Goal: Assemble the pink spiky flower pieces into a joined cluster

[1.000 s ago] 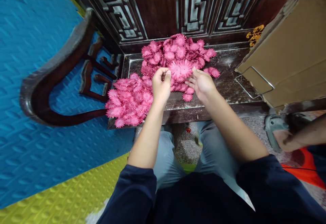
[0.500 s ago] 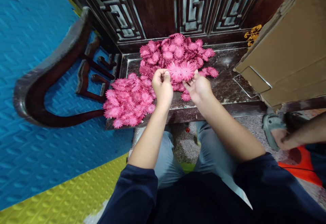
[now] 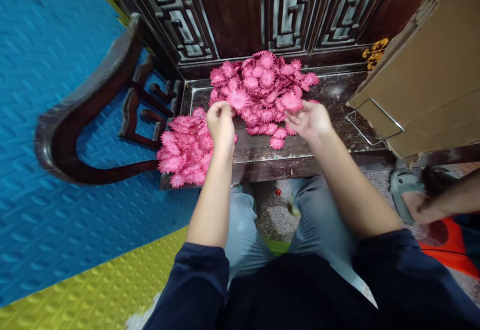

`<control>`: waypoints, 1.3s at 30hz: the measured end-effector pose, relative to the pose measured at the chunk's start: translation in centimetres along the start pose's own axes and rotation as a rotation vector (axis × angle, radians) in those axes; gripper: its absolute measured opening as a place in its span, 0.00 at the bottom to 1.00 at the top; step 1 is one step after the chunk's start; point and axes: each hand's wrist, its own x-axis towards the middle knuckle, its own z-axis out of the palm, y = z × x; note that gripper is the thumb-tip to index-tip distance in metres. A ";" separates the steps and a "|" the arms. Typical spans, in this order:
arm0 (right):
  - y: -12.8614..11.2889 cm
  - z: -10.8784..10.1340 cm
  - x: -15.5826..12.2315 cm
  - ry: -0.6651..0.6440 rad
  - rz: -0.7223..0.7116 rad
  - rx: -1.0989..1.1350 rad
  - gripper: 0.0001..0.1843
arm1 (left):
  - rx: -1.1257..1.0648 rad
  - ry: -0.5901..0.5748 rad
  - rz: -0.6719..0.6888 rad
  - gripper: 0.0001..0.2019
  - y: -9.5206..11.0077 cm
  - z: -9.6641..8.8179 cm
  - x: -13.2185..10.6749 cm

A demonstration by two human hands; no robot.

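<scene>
My left hand (image 3: pixel 222 122) is closed on the edge of a pink flower-shaped piece (image 3: pixel 239 99), which is a little blurred. Further right, my right hand (image 3: pixel 310 119) pinches a second pink flower-shaped piece (image 3: pixel 291 101) between thumb and fingers. The two pieces are apart. Behind and below them spreads a large heap of pink flower pieces (image 3: pixel 262 77) on the dark wooden seat (image 3: pixel 258 147). A second heap of pink flower pieces (image 3: pixel 183 150) lies at the seat's left end, partly behind my left hand and forearm.
A curved wooden armrest (image 3: pixel 93 170) borders the seat on the left. Carved back panels (image 3: pixel 232 15) rise behind the heaps. At right stand a large cardboard sheet (image 3: pixel 431 80) and a bent wire frame (image 3: pixel 375 122). Another person's sandalled foot (image 3: pixel 408 200) is on the floor at right.
My hands have moved apart, left hand leftward and right hand rightward. The two flower pieces that were side by side between them are now separated, one in each hand.
</scene>
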 end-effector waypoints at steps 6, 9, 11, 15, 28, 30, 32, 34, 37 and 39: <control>1.7 2.8 -1.2 -0.038 0.055 -0.082 0.09 | -0.049 -0.098 -0.094 0.05 2.1 3.3 -3.1; 1.6 2.6 -0.7 -0.071 0.038 -0.127 0.12 | -0.041 -0.122 -0.091 0.05 2.3 3.0 -3.1; 1.5 2.2 -0.4 -0.080 0.002 -0.177 0.14 | -0.032 -0.126 -0.084 0.05 2.1 2.7 -3.0; 1.6 1.8 -0.6 -0.196 -0.242 -0.279 0.13 | -0.021 -0.125 -0.063 0.04 1.9 2.7 -2.9; 2.1 2.3 -1.2 -0.373 -0.465 -0.391 0.05 | -0.166 -0.383 -0.172 0.07 2.7 2.9 -3.3; 2.1 2.2 -1.1 -0.349 -0.466 -0.404 0.06 | -0.189 -0.390 -0.180 0.08 2.8 3.0 -3.3; 2.0 2.2 -1.2 -0.335 -0.469 -0.406 0.06 | -0.198 -0.390 -0.192 0.08 2.8 3.0 -3.2; 1.9 2.3 -1.4 -0.351 -0.473 -0.392 0.06 | -0.199 -0.387 -0.201 0.09 2.9 2.9 -3.2; 1.9 2.5 -1.7 -0.366 -0.474 -0.359 0.03 | -0.203 -0.394 -0.200 0.09 2.9 2.9 -3.2; 1.9 2.6 -1.7 -0.356 -0.470 -0.356 0.02 | -0.199 -0.397 -0.194 0.09 2.8 2.9 -3.2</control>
